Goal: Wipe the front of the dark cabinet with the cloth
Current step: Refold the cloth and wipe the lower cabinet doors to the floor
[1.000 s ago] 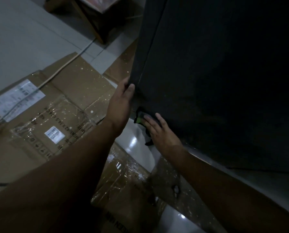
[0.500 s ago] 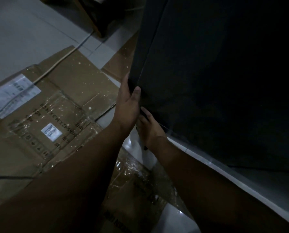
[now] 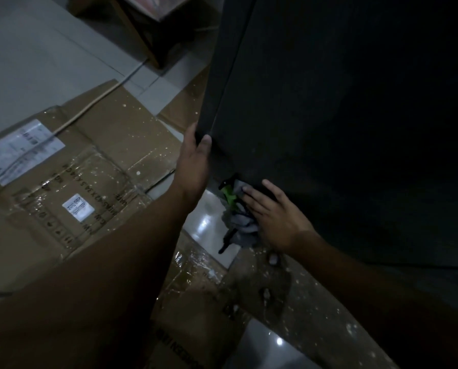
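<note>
Down low, the left hand (image 3: 194,166) curls its fingers round the cabinet (image 3: 329,123) corner; at 4 o'clock, the right hand (image 3: 277,218) presses the cloth (image 3: 239,222) with spread fingers.

1. The scene is dimly lit throughout, and colours are muted and greyed.
2. The cabinet (image 3: 329,129) front is rendered almost black, and all detail is lost toward the right edge.
3. Small bright glare spots are reflected on the glossy floor (image 3: 204,225) tiles.
4. Tape on the cardboard (image 3: 102,145) is caught by the light in scattered glints.
5. The left forearm (image 3: 89,275) is left in heavy shadow.
6. Fine detail is softened everywhere by noise.
</note>
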Demonstrator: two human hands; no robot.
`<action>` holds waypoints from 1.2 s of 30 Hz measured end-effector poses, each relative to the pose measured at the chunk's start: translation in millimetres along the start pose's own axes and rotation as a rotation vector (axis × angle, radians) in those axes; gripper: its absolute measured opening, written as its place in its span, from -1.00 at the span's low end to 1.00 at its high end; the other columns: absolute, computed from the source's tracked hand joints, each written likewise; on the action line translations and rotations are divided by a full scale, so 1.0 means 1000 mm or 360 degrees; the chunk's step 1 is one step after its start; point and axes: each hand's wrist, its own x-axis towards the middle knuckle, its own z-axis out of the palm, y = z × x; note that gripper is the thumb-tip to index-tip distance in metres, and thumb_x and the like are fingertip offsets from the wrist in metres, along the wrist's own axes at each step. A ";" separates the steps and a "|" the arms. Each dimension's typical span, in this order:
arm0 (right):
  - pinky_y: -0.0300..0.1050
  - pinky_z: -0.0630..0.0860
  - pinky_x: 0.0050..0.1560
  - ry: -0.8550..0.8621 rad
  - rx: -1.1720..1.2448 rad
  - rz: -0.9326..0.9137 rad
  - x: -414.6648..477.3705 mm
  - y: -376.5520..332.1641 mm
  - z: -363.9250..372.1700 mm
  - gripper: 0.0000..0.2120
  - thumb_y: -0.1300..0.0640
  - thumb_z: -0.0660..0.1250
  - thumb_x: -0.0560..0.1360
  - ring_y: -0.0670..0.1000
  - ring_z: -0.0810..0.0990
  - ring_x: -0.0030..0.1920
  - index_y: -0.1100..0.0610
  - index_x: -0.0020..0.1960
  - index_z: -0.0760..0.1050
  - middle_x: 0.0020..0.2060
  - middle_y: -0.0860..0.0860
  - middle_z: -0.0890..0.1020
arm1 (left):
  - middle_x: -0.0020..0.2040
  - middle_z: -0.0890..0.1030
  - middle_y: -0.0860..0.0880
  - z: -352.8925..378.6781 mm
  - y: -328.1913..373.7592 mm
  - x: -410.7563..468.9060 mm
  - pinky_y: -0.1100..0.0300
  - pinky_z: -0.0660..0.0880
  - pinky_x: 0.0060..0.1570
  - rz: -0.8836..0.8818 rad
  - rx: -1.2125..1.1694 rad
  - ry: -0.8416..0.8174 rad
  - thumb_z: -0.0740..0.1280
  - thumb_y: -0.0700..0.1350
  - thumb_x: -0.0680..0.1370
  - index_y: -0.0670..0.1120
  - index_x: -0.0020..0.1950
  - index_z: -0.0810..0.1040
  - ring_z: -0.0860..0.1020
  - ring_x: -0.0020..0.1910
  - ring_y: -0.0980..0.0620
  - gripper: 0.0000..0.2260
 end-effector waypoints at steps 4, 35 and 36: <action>0.31 -0.72 0.23 0.0114 0.0188 0.0126 -0.034 0.015 0.007 -0.33 -0.23 -0.22 0.66 0.15 -0.57 0.46 0.20 0.56 -0.28 0.55 0.10 -0.34 | 0.38 0.45 0.03 0.003 0.000 0.000 -0.04 0.41 0.38 -0.0007 0.0010 0.0044 0.07 -0.10 0.72 -0.03 0.53 0.27 0.44 0.34 0.06 -0.64; 0.40 -0.53 0.28 0.0382 -0.0135 0.0096 0.063 0.013 -0.036 -0.32 -0.11 0.01 0.68 0.20 -0.30 0.61 0.18 0.63 -0.17 0.64 0.15 -0.15 | 0.39 0.45 -0.02 0.003 -0.016 0.005 -0.08 0.43 0.37 0.0157 0.0162 0.0107 0.10 0.11 0.63 -0.02 0.50 0.28 0.44 0.36 0.05 -0.53; 0.40 -0.52 0.28 0.0390 -0.0148 0.0099 0.065 0.013 -0.036 -0.31 -0.11 0.02 0.68 0.19 -0.29 0.61 0.18 0.64 -0.18 0.64 0.15 -0.15 | 0.39 0.46 -0.03 0.002 -0.017 0.005 -0.07 0.43 0.37 0.0167 0.0130 0.0104 0.11 0.10 0.63 -0.04 0.50 0.29 0.45 0.36 0.05 -0.54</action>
